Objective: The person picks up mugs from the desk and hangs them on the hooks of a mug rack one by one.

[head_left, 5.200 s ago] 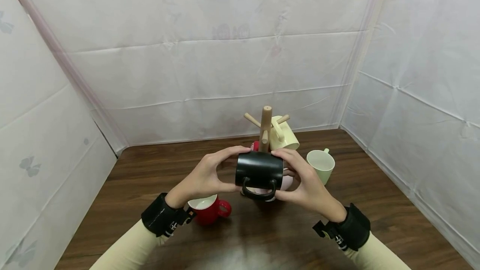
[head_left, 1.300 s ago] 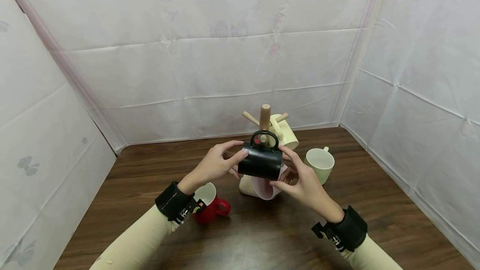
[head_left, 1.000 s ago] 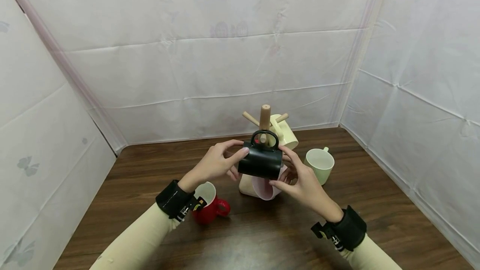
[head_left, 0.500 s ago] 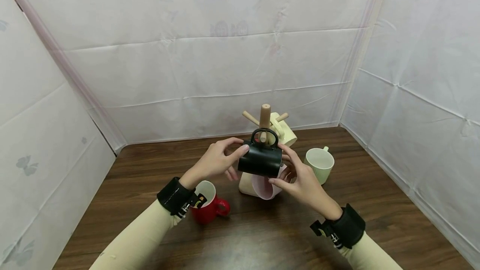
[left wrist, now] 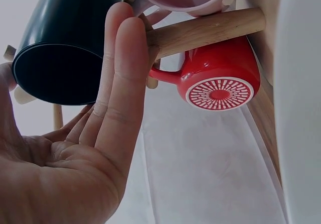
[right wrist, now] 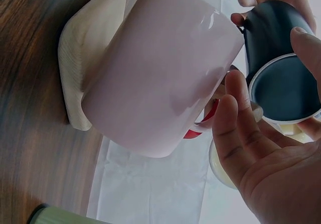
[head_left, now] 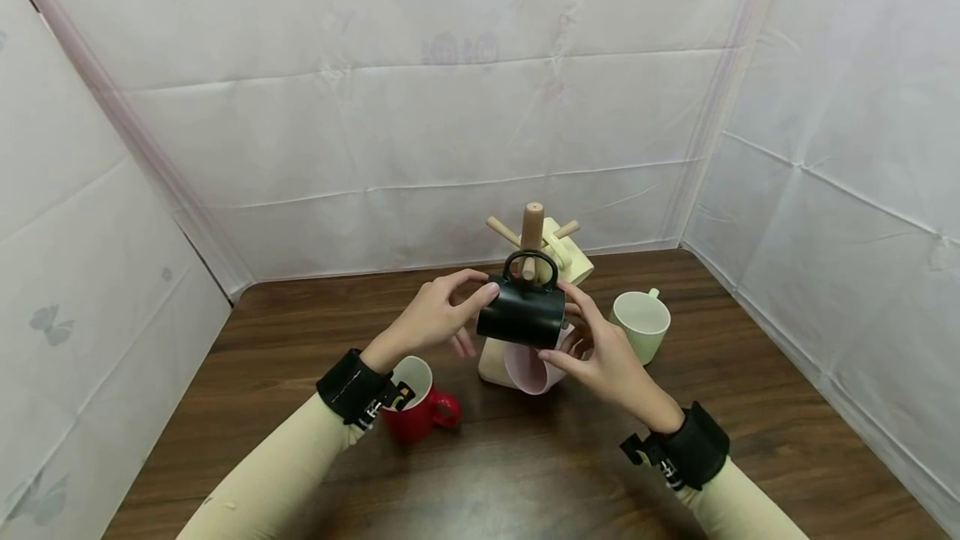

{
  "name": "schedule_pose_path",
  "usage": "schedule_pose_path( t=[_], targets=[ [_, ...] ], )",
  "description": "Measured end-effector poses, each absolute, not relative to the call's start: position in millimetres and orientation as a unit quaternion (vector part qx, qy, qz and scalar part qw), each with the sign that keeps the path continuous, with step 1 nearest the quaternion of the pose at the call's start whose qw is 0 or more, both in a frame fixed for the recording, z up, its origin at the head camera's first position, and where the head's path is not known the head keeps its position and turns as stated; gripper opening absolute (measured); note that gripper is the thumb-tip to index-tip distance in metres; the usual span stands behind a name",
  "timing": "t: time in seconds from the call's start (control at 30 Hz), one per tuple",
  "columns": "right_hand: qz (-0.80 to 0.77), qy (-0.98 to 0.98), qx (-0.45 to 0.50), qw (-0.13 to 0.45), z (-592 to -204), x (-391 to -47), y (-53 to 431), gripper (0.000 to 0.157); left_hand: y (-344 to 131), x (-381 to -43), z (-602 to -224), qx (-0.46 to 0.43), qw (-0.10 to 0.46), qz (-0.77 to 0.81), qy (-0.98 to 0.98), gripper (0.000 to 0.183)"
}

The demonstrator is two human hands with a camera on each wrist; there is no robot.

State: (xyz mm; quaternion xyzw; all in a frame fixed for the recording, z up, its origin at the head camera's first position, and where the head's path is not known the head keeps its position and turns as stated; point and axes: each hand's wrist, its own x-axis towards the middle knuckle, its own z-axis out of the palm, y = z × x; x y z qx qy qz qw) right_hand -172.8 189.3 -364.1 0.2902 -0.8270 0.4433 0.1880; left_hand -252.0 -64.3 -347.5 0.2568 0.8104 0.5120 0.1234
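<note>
A black mug (head_left: 521,315) lies sideways in the air between both hands, its handle up in front of a peg of the wooden mug tree (head_left: 532,227). My left hand (head_left: 429,317) holds the mug's open end, thumb on its side; two fingers stretch away from it in the left wrist view. My right hand (head_left: 606,363) grips the base end between thumb and index finger, its other fingers near a pink mug (right wrist: 160,73) that hangs low on the tree. A yellow mug (head_left: 576,265) and a red mug (left wrist: 223,66) also hang there.
Another red mug (head_left: 408,423), white inside, stands upright on the brown wooden table (head_left: 300,440) below my left wrist. A pale green mug (head_left: 641,319) stands upright right of the tree. White sheeting (head_left: 375,132) walls the table at the back and sides.
Since the oldest frame, the black mug has turned so its handle points up instead of down, and my left hand's hold has shifted. Lately the yellow mug has swung up slightly.
</note>
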Motion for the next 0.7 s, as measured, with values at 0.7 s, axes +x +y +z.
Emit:
schedule_pose_path(
  t=[0.7],
  targets=[
    [0.436, -0.830, 0.294, 0.185, -365.4, -171.4, 190.1, 0.085, -64.6, -250.3, -353.2, 0.258, 0.120, 0.524, 0.803, 0.053]
  ],
)
